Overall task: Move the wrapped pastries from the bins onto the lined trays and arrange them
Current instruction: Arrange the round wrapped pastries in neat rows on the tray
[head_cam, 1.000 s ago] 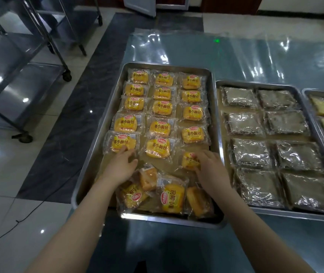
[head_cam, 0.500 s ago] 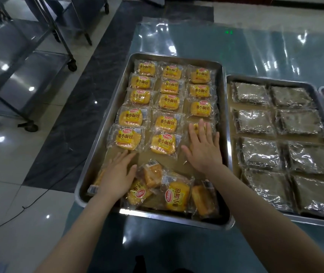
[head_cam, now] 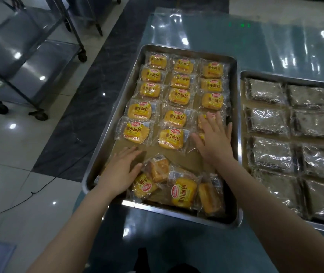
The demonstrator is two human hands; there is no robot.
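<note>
A wrapped bun [head_cam: 202, 123] is covered by the right hand [head_cam: 215, 142], fingers spread. Loose buns [head_cam: 183, 192] are touched by the flat left hand [head_cam: 120, 170].

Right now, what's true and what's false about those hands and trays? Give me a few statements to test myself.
1. The right hand lies flat on a pastry. True.
2. The left hand lifts a pastry in the air. False: its fingers lie straight, low in the tray, beside the loose pile.
3. The loose pile sits at the tray's near end. True.
4. The right tray holds yellow pastries. False: it holds brown packs.
</note>
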